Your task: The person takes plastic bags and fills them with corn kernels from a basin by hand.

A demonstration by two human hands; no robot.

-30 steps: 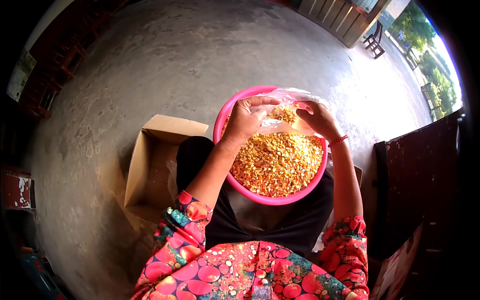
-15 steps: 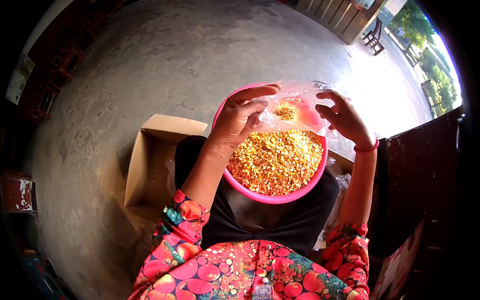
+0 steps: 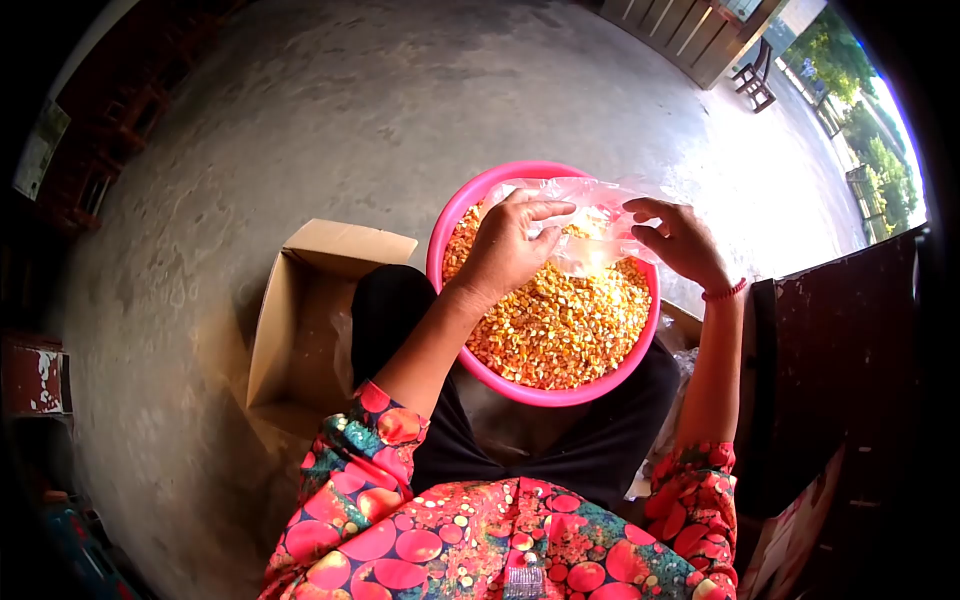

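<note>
A pink basin (image 3: pixel 535 397) full of yellow-orange corn kernels (image 3: pixel 565 325) rests between the person's knees. Over its far part hangs a clear plastic bag (image 3: pixel 600 195), spread between the two hands, with some kernels showing through it. On the left, my left hand (image 3: pixel 512 240) pinches the bag's near edge between thumb and fingers. My right hand (image 3: pixel 675 238), with a red bracelet at the wrist, grips the bag's other side with bent fingers. The bag hides part of the corn.
An open cardboard box (image 3: pixel 300 340) stands on the concrete floor left of the knees. Crumpled clear plastic (image 3: pixel 675 400) lies right of the right knee. Dark furniture (image 3: pixel 840 350) is at the right, and a wooden chair (image 3: pixel 755 78) stands far back near the doorway.
Both hands and the bag have come slightly lower over the basin. My left hand has moved right, and the bag's opening looks flatter, uncovering the basin's far rim and corn at the left.
</note>
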